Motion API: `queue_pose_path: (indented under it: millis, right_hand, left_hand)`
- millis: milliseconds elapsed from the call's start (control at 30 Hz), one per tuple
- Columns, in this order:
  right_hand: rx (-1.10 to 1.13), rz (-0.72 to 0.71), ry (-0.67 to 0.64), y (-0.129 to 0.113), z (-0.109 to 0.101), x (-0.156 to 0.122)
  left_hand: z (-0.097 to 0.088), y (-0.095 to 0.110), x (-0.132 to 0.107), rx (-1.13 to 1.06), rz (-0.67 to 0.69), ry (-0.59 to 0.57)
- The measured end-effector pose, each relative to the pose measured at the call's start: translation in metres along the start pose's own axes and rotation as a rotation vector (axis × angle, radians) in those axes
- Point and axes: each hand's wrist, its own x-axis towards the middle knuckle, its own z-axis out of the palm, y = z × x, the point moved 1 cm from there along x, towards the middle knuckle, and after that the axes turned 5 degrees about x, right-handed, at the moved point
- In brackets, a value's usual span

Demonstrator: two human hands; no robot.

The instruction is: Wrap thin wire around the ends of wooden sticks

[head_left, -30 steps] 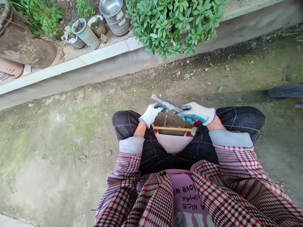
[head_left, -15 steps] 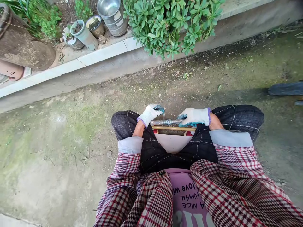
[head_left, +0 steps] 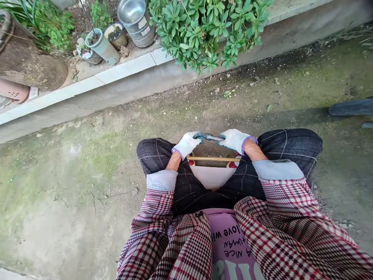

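From my remote seat, the head camera looks down over a seated person's lap. Just below the hands, a bamboo rod (head_left: 214, 159) runs crosswise over a frame with red patches (head_left: 233, 165), and a pale panel (head_left: 211, 177) sits beneath it. Dark checked trousers (head_left: 287, 149) bend out to either side, with plaid sleeves (head_left: 279, 229) below. Ahead, across mossy concrete ground (head_left: 70, 202), a raised curb with a white edge (head_left: 125, 69) crosses the upper left. A succulent (head_left: 206, 33), a steel pail (head_left: 136, 22) and small pots (head_left: 101, 46) stand beyond it.

The left hand (head_left: 186, 145) and right hand (head_left: 234, 140), both in white knit gloves with teal-coated fingers, are close together and not touching. Each pinches one end of a wire brush (head_left: 210, 137), which sits above the rod and between the knees. Its long axis lies nearly level across the view, its narrow metal end pointing right toward the right hand; the hands hide much of it.
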Motion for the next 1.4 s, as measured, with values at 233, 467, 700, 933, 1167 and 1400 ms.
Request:
queue_pose_path:
  millis: [233,467,700,933,1167,1400]
  right_hand:
    - [0.159,0.108,0.039,-0.006,-0.001,-0.006]
    - [0.239,0.151,0.03,-0.01,-0.001,-0.008]
    - [-0.074,0.083,0.207,-0.004,-0.008,-0.002]
    - [0.73,0.042,0.243,-0.011,-0.004,-0.017]
    - [0.9,-0.098,-0.201,-0.006,-0.006,-0.033]
    - [0.614,-0.206,-0.343,0.007,-0.007,-0.03]
  left_hand:
    - [-0.002,0.009,0.002,-0.258,-0.073,0.019]
    - [-0.004,0.018,-0.001,-0.354,-0.055,-0.001]
    - [-0.001,0.012,0.0,-0.359,-0.078,-0.006]
    - [0.0,0.009,0.0,-0.434,-0.021,-0.024]
    - [-0.017,0.01,-0.003,-0.202,-0.011,-0.081]
    - [-0.021,0.02,-0.011,-0.143,-0.127,-0.147]
